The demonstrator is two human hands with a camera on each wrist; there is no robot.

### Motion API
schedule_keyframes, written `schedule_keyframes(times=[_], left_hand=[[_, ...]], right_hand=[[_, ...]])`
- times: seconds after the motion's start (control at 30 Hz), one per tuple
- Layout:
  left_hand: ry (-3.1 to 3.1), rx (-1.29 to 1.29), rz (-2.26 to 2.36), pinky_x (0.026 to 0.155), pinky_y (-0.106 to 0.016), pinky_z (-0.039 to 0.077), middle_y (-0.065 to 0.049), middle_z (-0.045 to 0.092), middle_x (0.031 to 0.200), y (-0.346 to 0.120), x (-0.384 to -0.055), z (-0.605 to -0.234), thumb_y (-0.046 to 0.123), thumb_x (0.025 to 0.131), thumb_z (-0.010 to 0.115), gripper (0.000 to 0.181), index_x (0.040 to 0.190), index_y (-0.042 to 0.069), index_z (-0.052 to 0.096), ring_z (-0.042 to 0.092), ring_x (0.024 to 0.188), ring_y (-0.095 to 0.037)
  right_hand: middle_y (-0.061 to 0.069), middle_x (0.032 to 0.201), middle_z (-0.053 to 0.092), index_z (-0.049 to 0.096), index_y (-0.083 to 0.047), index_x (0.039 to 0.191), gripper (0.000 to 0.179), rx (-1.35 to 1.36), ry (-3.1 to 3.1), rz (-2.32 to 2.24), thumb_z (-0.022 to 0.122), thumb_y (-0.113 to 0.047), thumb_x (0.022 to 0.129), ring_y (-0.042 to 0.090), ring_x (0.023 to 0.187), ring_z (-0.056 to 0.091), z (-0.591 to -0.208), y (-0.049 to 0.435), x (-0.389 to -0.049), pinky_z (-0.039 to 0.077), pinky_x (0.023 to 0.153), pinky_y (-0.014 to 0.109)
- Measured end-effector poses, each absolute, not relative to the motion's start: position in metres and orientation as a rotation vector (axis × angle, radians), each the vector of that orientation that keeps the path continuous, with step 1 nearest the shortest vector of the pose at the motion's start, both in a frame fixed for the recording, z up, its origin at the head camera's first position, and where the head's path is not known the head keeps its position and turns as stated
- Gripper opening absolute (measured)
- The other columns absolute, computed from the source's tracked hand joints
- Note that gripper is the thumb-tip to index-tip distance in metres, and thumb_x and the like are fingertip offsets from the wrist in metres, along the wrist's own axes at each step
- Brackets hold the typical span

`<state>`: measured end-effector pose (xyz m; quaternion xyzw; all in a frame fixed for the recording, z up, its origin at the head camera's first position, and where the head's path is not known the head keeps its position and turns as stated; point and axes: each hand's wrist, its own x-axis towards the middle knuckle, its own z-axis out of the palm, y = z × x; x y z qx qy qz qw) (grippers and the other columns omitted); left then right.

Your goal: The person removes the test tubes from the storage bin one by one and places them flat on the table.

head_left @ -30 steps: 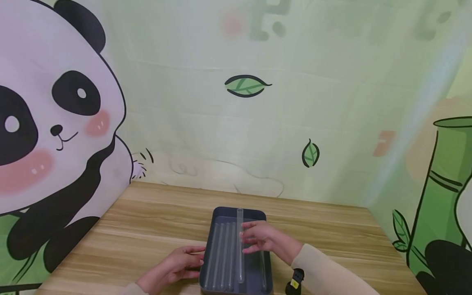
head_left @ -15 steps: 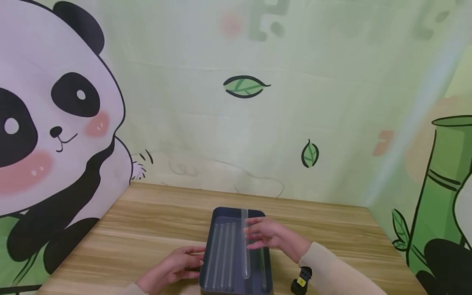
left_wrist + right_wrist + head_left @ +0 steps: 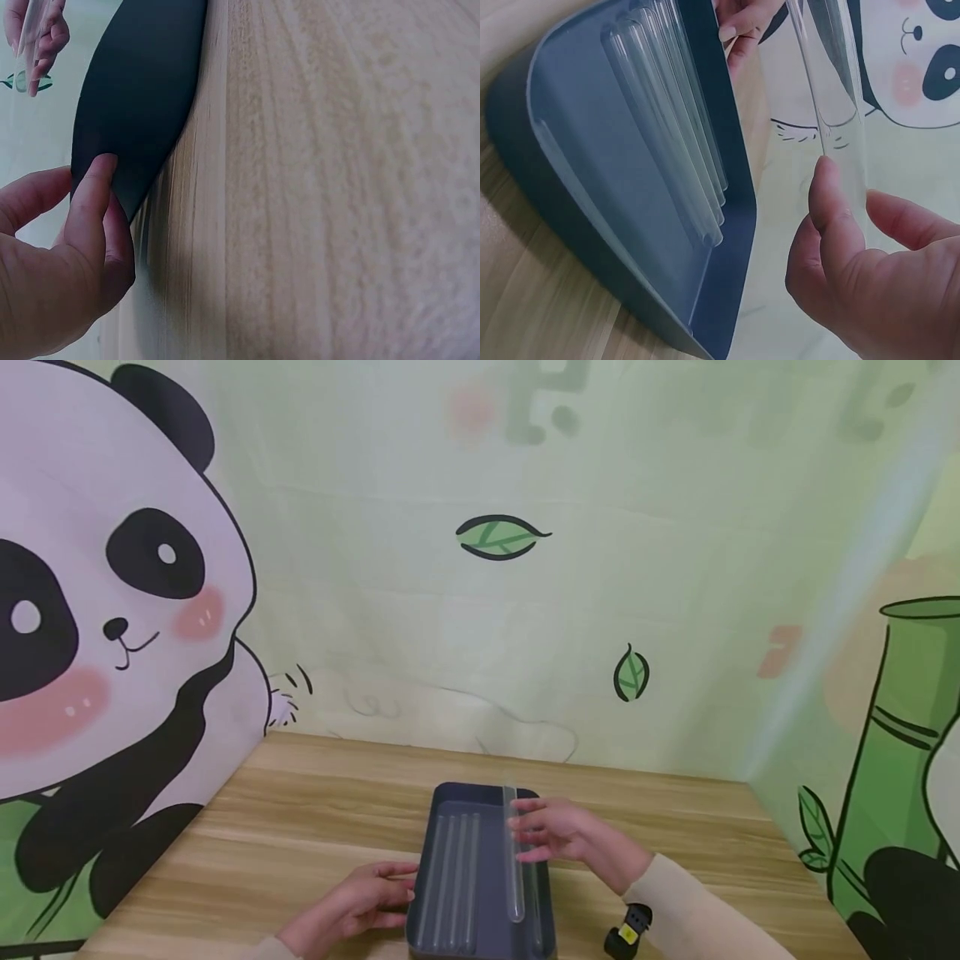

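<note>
My right hand pinches a clear test tube between thumb and fingers, above the right part of a dark blue tray. In the right wrist view the held tube stands out of the tray, apart from it. Several similar tubes lie side by side along the tray's left side. Another tube lies by its right wall. My left hand rests its fingers against the tray's left outer wall; the left wrist view shows fingertips on that wall.
The wood-grain table extends around the tray. A printed cloth with a panda, leaves and bamboo hangs behind and at the sides. A small black device with a yellow label sits at my right wrist.
My right hand has moved rightward with the test tube, from the tray's middle to near its right wall. My left hand stays against the tray.
</note>
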<state>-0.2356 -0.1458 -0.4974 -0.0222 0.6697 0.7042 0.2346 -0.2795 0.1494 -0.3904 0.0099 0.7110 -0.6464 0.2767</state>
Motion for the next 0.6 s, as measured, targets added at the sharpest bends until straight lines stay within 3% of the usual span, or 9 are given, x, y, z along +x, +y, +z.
schedule_keyframes(times=[0.43,0.6], left_hand=[[1.853,-0.076,1.933,0.08,-0.035,0.063,-0.024,0.068,0.128,-0.145,-0.233,-0.495,-0.005,0.093,0.06,0.059,0.148,-0.014,0.039,0.069,0.092,-0.012],[1.849,-0.043,1.94,0.08,-0.035,0.063,-0.021,0.069,0.127,-0.146,-0.233,-0.496,-0.004,0.093,0.061,0.06,0.148,-0.013,0.039,0.069,0.094,-0.012]], right_hand=[[0.002,0.104,0.061,0.037,0.004,0.152,0.056,-0.002,1.917,-1.747,0.058,-0.004,0.1,0.01,0.087,0.06,-0.395,0.169,-0.279,0.064,0.077,0.03],[-0.003,0.097,0.062,0.034,0.005,0.152,0.056,-0.039,1.892,-1.776,0.054,-0.003,0.101,0.008,0.085,0.061,-0.396,0.18,-0.279,0.063,0.076,0.029]])
